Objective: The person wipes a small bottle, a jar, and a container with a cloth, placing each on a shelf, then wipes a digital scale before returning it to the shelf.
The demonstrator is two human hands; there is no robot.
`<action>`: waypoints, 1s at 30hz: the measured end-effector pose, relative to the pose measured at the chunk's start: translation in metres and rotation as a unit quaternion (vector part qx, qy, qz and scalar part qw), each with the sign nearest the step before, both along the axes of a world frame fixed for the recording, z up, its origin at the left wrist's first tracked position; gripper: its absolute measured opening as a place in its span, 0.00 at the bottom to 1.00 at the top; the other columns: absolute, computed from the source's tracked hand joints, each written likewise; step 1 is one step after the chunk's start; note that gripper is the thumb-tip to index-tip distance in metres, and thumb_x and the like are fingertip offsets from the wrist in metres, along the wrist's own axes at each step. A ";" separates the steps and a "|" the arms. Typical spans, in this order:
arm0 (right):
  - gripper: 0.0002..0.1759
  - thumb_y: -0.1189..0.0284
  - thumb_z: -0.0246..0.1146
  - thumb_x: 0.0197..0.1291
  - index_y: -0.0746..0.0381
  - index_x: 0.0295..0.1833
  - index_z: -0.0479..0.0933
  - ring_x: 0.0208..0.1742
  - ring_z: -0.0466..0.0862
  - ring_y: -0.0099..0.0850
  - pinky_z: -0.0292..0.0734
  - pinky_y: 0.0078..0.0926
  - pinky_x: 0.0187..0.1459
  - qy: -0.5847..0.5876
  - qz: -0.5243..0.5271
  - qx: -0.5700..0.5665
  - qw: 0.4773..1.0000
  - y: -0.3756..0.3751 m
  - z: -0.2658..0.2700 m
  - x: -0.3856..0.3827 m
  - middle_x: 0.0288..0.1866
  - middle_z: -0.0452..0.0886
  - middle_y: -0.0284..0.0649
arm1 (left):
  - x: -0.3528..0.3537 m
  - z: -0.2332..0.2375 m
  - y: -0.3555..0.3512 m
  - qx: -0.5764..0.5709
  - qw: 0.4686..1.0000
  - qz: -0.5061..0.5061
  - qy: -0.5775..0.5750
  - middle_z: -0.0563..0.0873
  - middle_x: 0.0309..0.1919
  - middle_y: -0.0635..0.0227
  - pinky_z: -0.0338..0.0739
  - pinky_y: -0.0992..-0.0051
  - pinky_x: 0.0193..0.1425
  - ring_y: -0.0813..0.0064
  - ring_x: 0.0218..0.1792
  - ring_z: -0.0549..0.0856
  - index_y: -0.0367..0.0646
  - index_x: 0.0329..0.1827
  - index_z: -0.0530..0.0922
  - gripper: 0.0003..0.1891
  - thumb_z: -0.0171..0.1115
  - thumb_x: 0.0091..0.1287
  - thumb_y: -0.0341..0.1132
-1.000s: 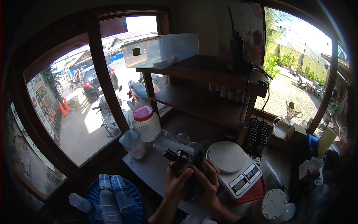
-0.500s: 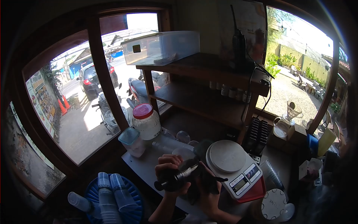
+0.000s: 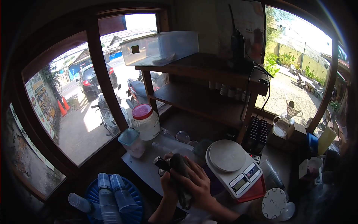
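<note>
In front of me, low over the counter, my left hand (image 3: 169, 188) is closed around a black-handled portafilter (image 3: 162, 164). The rounded end of its handle points up and to the left, with a bit of shiny metal beneath. My right hand (image 3: 197, 183) presses a dark cloth (image 3: 181, 168) against it, fingers extended along the cloth. The cloth hangs down between both hands and hides most of the portafilter. Just right of my right hand stands a white digital kitchen scale (image 3: 233, 168), its round platform bare, overlapping a red tray (image 3: 257, 190).
Stacked plastic cups (image 3: 108, 198) lie on a blue round basket (image 3: 89, 186) at lower left. A red-lidded jar (image 3: 145, 123) and a teal-lidded tub (image 3: 131, 143) stand behind my hands. A wooden shelf (image 3: 201, 100) rises at the back. A white round lid (image 3: 274, 203) sits lower right.
The portafilter has turned, its handle end now raised instead of pointing low left. My right hand has come left over the cloth, and my left hand has dropped lower.
</note>
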State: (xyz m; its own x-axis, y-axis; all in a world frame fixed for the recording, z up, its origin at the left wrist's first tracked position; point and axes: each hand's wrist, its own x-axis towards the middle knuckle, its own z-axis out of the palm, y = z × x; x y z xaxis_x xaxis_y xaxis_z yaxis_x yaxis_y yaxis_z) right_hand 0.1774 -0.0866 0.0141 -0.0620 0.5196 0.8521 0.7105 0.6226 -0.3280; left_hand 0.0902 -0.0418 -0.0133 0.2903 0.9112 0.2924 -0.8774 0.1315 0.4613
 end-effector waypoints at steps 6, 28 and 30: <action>0.35 0.71 0.73 0.39 0.61 0.58 0.73 0.56 0.78 0.42 0.73 0.33 0.52 0.263 0.063 -0.078 0.960 -0.022 -0.022 -0.002 0.54 0.75 0.49 | 0.012 0.000 0.013 0.240 0.964 0.111 0.023 0.72 0.40 0.63 0.65 0.75 0.49 0.74 0.45 0.69 0.39 0.44 0.69 0.37 0.54 0.53 0.69; 0.28 0.65 0.63 0.55 0.63 0.61 0.71 0.63 0.69 0.47 0.63 0.41 0.61 0.258 0.073 -0.059 0.961 -0.012 -0.035 0.005 0.59 0.72 0.51 | -0.005 0.013 -0.002 0.049 0.995 0.013 0.087 0.78 0.45 0.62 0.68 0.71 0.57 0.71 0.49 0.77 0.35 0.51 0.71 0.27 0.70 0.49 0.36; 0.28 0.59 0.59 0.60 0.65 0.62 0.69 0.65 0.68 0.44 0.63 0.40 0.62 0.391 0.097 -0.118 0.908 -0.019 -0.032 -0.003 0.61 0.71 0.50 | -0.002 -0.002 0.002 0.102 0.993 -0.044 0.028 0.78 0.43 0.62 0.69 0.71 0.55 0.70 0.46 0.77 0.35 0.48 0.71 0.29 0.71 0.47 0.43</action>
State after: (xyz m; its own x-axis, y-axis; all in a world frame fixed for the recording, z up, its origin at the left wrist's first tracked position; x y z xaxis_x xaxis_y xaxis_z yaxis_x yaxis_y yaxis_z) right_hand 0.1742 -0.1053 -0.0175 0.4041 0.7375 0.5411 0.0881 0.5574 -0.8255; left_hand 0.0878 -0.0399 -0.0154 0.3871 0.8047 0.4502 -0.8392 0.1051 0.5336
